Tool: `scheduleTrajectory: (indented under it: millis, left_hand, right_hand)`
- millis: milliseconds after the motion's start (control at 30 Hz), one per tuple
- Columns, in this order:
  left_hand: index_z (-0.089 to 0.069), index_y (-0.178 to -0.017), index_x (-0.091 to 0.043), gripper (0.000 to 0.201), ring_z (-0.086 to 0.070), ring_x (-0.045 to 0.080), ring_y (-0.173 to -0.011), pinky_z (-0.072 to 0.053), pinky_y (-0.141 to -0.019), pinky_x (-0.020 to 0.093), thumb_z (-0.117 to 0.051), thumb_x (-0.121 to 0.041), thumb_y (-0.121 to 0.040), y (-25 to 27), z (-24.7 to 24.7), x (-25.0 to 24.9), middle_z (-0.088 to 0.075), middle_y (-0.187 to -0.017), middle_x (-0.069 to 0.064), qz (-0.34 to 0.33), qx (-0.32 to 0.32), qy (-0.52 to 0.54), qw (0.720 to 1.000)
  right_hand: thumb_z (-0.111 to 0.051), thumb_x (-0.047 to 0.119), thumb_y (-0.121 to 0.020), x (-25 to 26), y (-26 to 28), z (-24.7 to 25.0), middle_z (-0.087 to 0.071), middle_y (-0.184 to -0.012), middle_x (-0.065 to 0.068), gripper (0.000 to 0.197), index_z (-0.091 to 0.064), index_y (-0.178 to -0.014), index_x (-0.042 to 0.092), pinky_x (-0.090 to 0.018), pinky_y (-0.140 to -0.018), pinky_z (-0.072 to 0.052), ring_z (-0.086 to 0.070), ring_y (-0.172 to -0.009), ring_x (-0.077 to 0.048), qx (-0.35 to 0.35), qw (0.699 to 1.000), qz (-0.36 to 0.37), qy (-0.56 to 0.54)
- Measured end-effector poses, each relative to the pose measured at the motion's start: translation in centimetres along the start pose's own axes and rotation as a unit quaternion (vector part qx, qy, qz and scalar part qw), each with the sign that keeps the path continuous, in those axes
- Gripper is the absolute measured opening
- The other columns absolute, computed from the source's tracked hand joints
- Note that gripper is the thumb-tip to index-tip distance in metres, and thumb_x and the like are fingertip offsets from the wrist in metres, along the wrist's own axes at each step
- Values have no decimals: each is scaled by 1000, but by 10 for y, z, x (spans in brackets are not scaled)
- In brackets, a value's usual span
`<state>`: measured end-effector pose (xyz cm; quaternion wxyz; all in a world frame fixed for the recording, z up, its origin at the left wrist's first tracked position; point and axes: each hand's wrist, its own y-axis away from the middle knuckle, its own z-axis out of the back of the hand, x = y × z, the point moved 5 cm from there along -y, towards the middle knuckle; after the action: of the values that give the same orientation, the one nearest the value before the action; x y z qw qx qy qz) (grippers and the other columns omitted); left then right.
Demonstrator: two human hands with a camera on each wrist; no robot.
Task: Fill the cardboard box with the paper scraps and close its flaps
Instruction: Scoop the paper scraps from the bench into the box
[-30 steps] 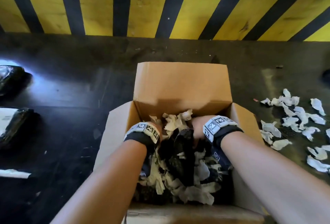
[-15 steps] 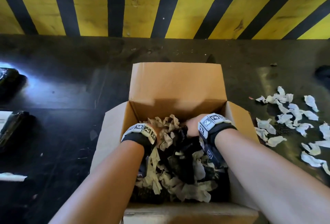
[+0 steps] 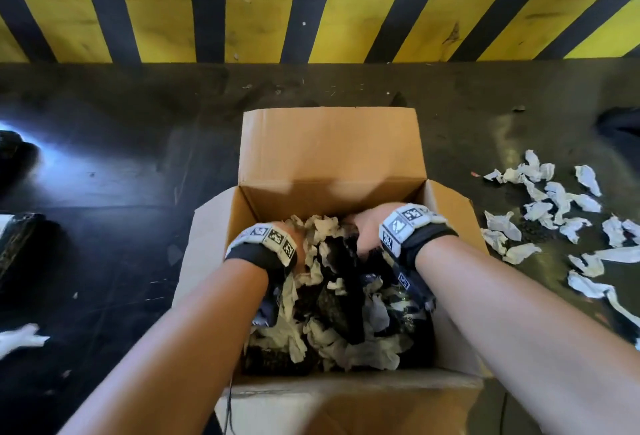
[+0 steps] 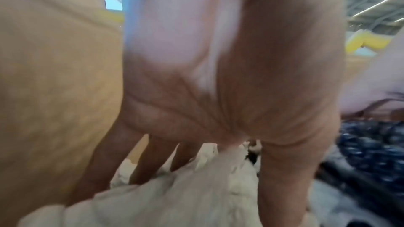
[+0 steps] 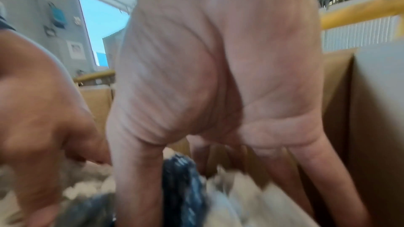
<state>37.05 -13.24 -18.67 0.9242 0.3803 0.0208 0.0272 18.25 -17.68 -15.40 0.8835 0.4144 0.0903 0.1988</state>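
The cardboard box (image 3: 329,143) stands on the dark floor with its flaps up. It holds a heap of crumpled paper scraps (image 3: 325,334) mixed with dark pieces. Both hands are down inside it near the far wall. My left hand (image 3: 296,244) presses into the pale scraps (image 4: 196,196) beside the left wall, its fingers (image 4: 148,161) straight. My right hand (image 3: 363,230) pushes down with its fingers (image 5: 323,179) spread over scraps and a dark crinkled piece (image 5: 181,179). All the fingertips are buried in the paper.
Several white scraps (image 3: 554,213) lie loose on the floor right of the box, and one scrap (image 3: 20,337) lies at the left. Black objects (image 3: 17,244) sit at the left edge. A yellow-and-black striped kerb (image 3: 311,15) runs behind the box.
Both hands stay inside the box on the scraps. The right hand has edged slightly left and further in, and the heap under the hands has shifted a little.
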Motion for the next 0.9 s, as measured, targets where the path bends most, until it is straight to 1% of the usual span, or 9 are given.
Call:
scheduleTrajectory:
  millis: [67,133,200,300,367,433,567,800,900]
  left_hand:
    - [-66,-121,-21,50,-67,29,-88,-54,-74,31,-69,-46,-77,4,8,-9,-70,-101,4,-8,-10,-21,1000]
    - [-68,-112,-22,43,-66,28,-87,-52,-72,29,-72,-46,-76,7,-4,-11,-70,-104,6,14,5,-35,999]
    - [-65,-120,-28,64,-66,24,-88,-53,-77,30,-74,-61,-66,8,-18,-13,-70,-110,0,18,13,-49,999]
    - [-62,-130,-31,68,-65,25,-110,-50,-90,33,-66,-65,-72,1,-6,-19,-65,-131,1,4,26,-72,997]
    - [-75,-94,-36,42,-67,23,-102,-51,-93,36,-72,-63,-62,12,15,-26,-69,-127,2,15,79,-74,994]
    - [-77,-79,-35,30,-67,19,-92,-55,-91,36,-78,-60,-62,23,45,-41,-74,-113,2,-1,23,-77,997]
    - [-68,-125,-16,55,-63,27,-106,-49,-88,36,-74,-51,-83,52,108,-120,-67,-120,6,-67,-105,-74,989]
    - [-30,-155,-22,108,-56,33,-127,-50,-99,45,-77,-68,-69,72,159,-328,-51,-146,11,-173,-158,-36,972]
    - [-2,-159,-35,135,-44,44,-138,-45,-105,58,-85,-69,-58,53,151,-399,-19,-163,17,-194,-115,-15,974]
  right_hand:
    - [-72,43,-73,1,7,2,-65,-133,-9,77,-53,-144,21,-35,-78,-55,-66,-112,-32,-2,1000,2,-5]
    - [-68,47,-71,-1,15,-11,-73,-113,-7,65,-66,-129,19,-33,-69,-56,-70,-94,-28,-13,1000,-11,-8]
    - [-70,55,-61,-2,25,-25,-75,-99,-4,63,-74,-115,22,-32,-64,-58,-70,-79,-24,-23,999,-26,-27]
    - [-74,55,-72,-2,45,-14,-65,-138,-5,82,-51,-147,30,-44,-92,-58,-65,-109,-28,-35,996,9,-78]
    - [-73,42,-85,-10,70,7,-47,-157,-6,85,-32,-159,28,-46,-108,-47,-54,-131,-27,-74,986,49,-141]
    - [-70,28,-90,-35,104,27,-53,-150,-5,68,-43,-154,27,-39,-108,-46,-54,-133,-25,-147,968,63,-194]
    - [-65,15,-92,-133,159,22,-72,-117,0,41,-66,-132,25,-23,-78,-47,-66,-100,-18,-256,932,7,-255]
    - [-81,37,-73,-329,194,-60,-47,-153,-16,99,-29,-158,36,-41,-106,-47,-56,-128,-38,-211,926,-186,-253]
    - [-94,47,-56,-392,198,-102,-13,-169,-16,133,-11,-160,46,-63,-118,-30,-21,-152,-49,-150,927,-246,-239]
